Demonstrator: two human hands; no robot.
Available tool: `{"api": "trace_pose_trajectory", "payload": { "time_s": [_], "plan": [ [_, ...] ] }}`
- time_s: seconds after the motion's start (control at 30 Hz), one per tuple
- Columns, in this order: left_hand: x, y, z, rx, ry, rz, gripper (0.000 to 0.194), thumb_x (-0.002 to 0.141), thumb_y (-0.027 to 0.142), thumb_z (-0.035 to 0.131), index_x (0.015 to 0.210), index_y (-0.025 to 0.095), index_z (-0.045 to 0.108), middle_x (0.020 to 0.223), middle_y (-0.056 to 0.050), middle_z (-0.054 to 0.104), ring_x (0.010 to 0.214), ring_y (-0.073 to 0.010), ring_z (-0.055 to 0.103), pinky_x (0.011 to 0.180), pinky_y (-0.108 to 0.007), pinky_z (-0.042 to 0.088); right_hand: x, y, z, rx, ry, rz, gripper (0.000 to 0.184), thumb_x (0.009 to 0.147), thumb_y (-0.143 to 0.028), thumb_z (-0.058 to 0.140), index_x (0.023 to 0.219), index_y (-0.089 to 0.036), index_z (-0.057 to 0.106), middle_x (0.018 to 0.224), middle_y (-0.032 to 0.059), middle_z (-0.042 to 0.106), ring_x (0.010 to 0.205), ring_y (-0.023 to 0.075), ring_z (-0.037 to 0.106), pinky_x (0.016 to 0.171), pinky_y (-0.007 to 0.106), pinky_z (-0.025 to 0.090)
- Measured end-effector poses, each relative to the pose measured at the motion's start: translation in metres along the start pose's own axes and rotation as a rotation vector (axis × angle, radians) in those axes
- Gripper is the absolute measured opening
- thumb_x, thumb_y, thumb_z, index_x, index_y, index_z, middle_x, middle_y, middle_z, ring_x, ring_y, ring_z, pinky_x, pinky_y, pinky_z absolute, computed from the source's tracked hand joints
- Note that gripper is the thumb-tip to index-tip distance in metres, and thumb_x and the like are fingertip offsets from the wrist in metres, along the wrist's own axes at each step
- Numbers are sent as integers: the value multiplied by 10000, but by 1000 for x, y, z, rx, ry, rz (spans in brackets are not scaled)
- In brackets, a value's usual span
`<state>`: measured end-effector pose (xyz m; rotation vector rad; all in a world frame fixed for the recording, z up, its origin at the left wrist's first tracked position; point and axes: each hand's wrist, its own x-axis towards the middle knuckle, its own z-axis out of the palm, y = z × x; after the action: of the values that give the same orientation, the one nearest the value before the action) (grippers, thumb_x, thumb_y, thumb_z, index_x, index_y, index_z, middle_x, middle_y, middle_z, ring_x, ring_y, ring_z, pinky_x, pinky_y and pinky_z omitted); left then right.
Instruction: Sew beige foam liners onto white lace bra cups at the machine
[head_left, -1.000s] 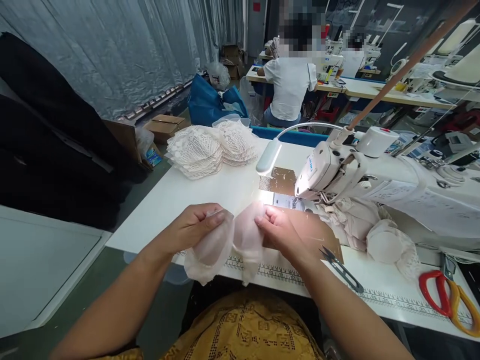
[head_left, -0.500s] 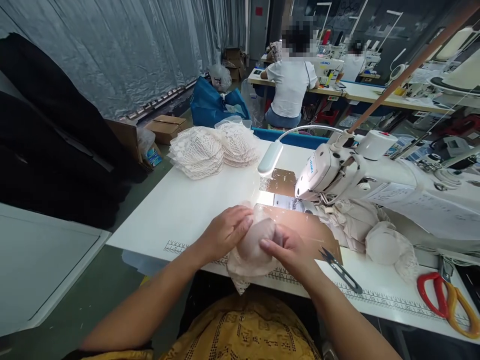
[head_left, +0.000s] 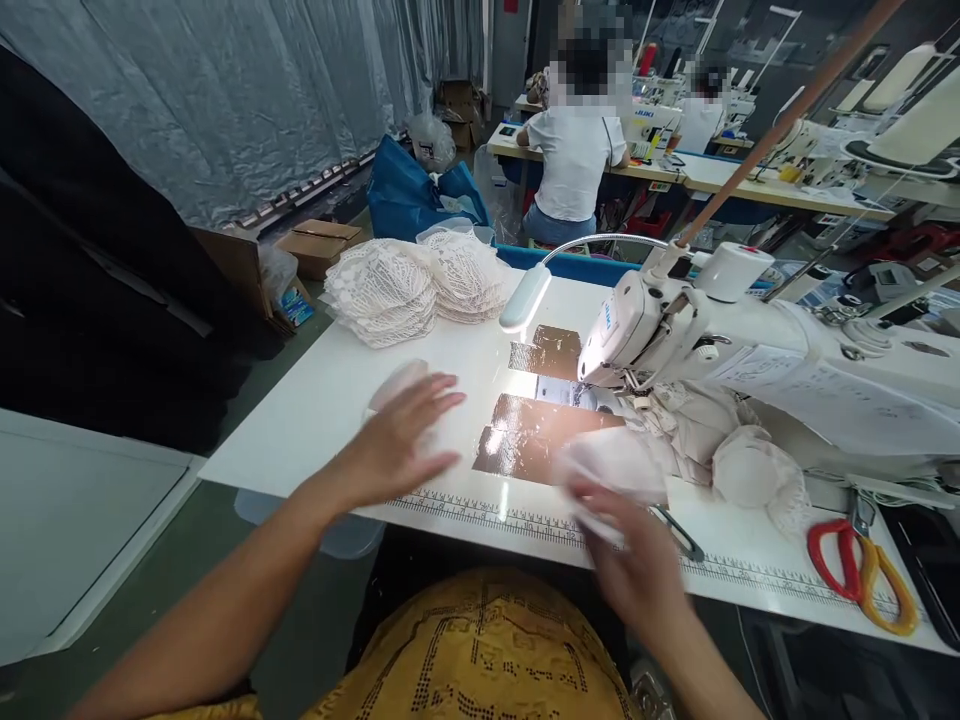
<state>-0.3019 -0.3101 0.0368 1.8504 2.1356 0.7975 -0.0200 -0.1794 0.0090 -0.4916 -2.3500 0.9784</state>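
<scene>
My left hand [head_left: 394, 435] is over the white table with its fingers spread and open. Behind and partly under it lies a pale, sheer bra cup piece [head_left: 396, 384]; I cannot tell whether the fingers touch it. My right hand [head_left: 634, 545], smeared by motion, is closed on the lower edge of a second pale cup piece [head_left: 616, 462], in front of the sewing machine [head_left: 626, 320]. Thread snips [head_left: 686, 540] lie partly hidden behind this hand. Brown taped sheets [head_left: 517, 445] cover the table near the machine's needle area.
Stacks of lace cup pieces [head_left: 382, 290] stand at the table's back left. Several sewn pale pieces [head_left: 754, 465] lie bunched under the machine arm. Scissors [head_left: 862, 560] with red and orange handles rest at the right. A lamp [head_left: 525, 297] hangs over the table. A co-worker [head_left: 574, 165] sits beyond.
My hands have parted from the middle, where both held pale cup material. The left has moved left and opened near one piece; the right has moved right with another piece.
</scene>
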Motion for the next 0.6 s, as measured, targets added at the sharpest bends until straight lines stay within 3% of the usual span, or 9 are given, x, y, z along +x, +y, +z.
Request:
{"api": "trace_pose_trajectory", "payload": {
  "time_s": [0.07,0.13,0.2,0.33,0.4,0.43,0.5,0.57,0.6],
  "plan": [
    [0,31,7,-226,-159,87,694,795,395,682,1421,250,421,1452,-93,464,1314,-284,458,1076,-414,417,11,-11,17,157,-131,3,90,892,-196,536,897,-228,621,888,6,702,772,154,655,678,260,528],
    [-1,53,19,-395,-304,120,530,849,288,611,1364,257,490,1264,-70,621,1105,-230,611,937,-334,504,20,-20,22,294,-148,-7,85,853,-157,538,851,-231,581,853,2,685,751,157,644,661,262,507],
    [-1,58,29,-432,-265,67,356,870,190,512,1210,227,610,1087,-58,683,956,-202,642,830,-297,514,24,-26,15,285,-27,-68,114,807,-133,552,842,-242,547,862,6,662,772,167,636,657,271,492],
    [-7,40,38,-250,11,-159,202,880,226,474,863,168,666,823,-60,646,758,-186,583,664,-272,463,24,-21,-5,123,237,-91,143,783,-141,584,841,-259,527,854,22,630,782,191,618,651,299,478],
    [-11,35,35,-353,-48,-202,281,914,314,472,739,164,633,683,-33,591,633,-158,535,577,-249,425,26,-16,-8,81,308,29,68,818,-213,595,817,-253,541,837,33,632,770,196,609,640,301,475],
    [-13,36,33,-496,-147,-188,335,930,359,461,710,165,622,642,-24,573,597,-148,527,558,-244,424,28,-13,-7,101,275,109,50,840,-264,591,809,-247,555,810,33,633,737,187,601,615,290,468],
    [-17,44,29,-839,-398,-126,359,944,422,443,806,168,656,680,-30,613,605,-149,567,583,-255,470,34,-7,-2,252,86,263,139,871,-359,570,828,-229,598,758,25,634,678,170,586,578,271,463],
    [-17,55,25,-1042,-584,-70,359,925,431,493,1154,190,627,889,-65,678,718,-172,631,679,-290,524,37,-1,4,469,-111,353,201,852,-408,597,867,-210,632,741,16,637,664,163,584,582,266,474],
    [-17,59,24,-1058,-602,-61,474,905,418,538,1331,212,518,1000,-81,674,763,-175,641,710,-299,535,37,2,7,566,-174,381,215,831,-413,627,876,-204,644,750,13,641,680,164,590,604,271,484]
  ]
}}
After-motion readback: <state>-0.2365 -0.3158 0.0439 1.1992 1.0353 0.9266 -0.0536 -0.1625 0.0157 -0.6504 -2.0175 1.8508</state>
